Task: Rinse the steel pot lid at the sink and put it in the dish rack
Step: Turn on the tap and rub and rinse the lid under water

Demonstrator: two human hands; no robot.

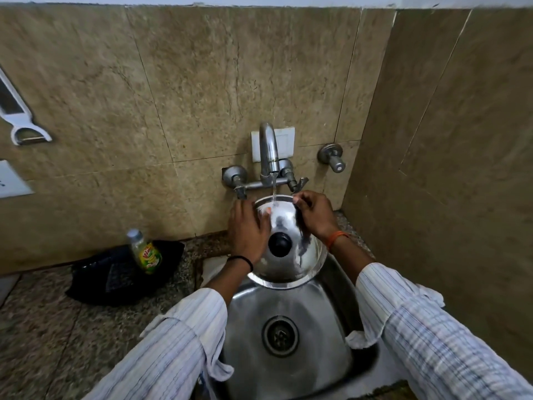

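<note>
Two hands' grip around lid (284, 255)

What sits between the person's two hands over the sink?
In the head view, the steel pot lid fills that stretch, its black knob between the left hand and right hand, with tap water falling onto its far edge.

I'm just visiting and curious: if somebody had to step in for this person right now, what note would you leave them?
Left hand: flat against the left side of the round steel pot lid with the black knob, steadying it.
Right hand: gripping the lid's far right rim.
Lid: held tilted over the steel sink basin, water from the chrome wall tap landing on its upper part.
Done: rinsing is under way.
Left: finish rinsing, shut the tap, put the lid in the dish rack, which is not in view.
</note>
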